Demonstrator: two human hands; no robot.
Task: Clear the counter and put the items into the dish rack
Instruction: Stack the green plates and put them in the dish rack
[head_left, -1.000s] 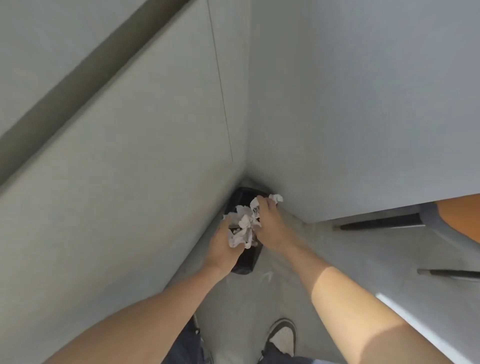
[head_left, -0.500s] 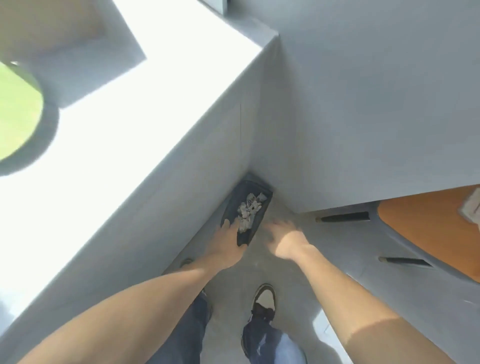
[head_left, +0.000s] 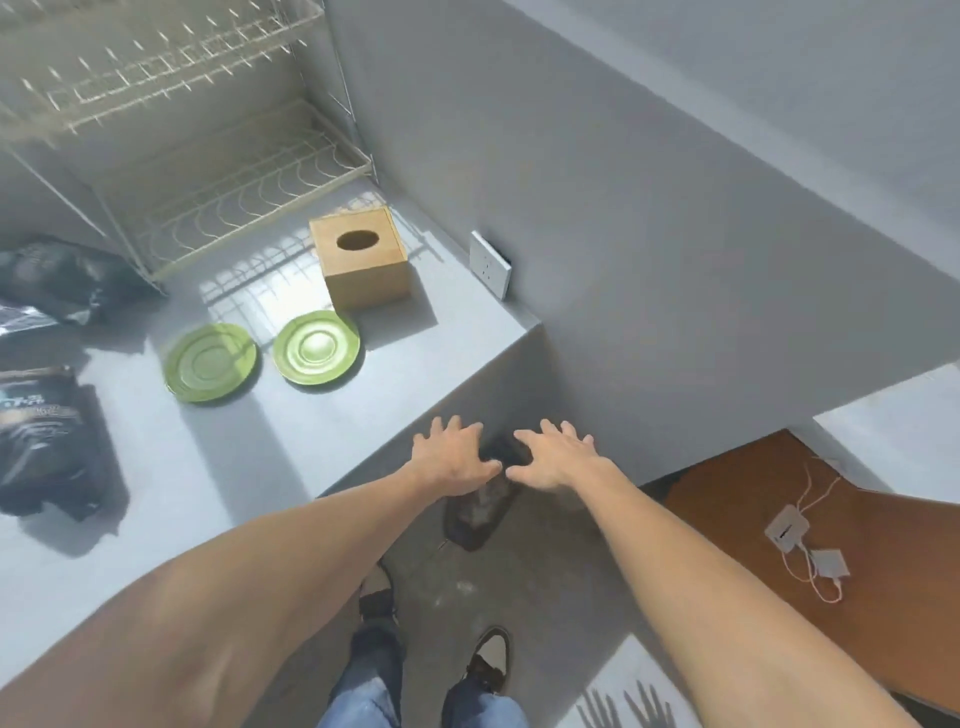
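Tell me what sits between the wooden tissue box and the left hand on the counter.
In the head view, the right green plate lies between the wooden tissue box and the left hand; past it, only bare grey counter.

2 round green plates lie flat and side by side on the grey counter (head_left: 291, 457), the left plate (head_left: 211, 361) and the right plate (head_left: 316, 347) just apart, both in sunlight. Behind them stands the white wire dish rack (head_left: 218, 171), its 2 tiers bare of dishes.
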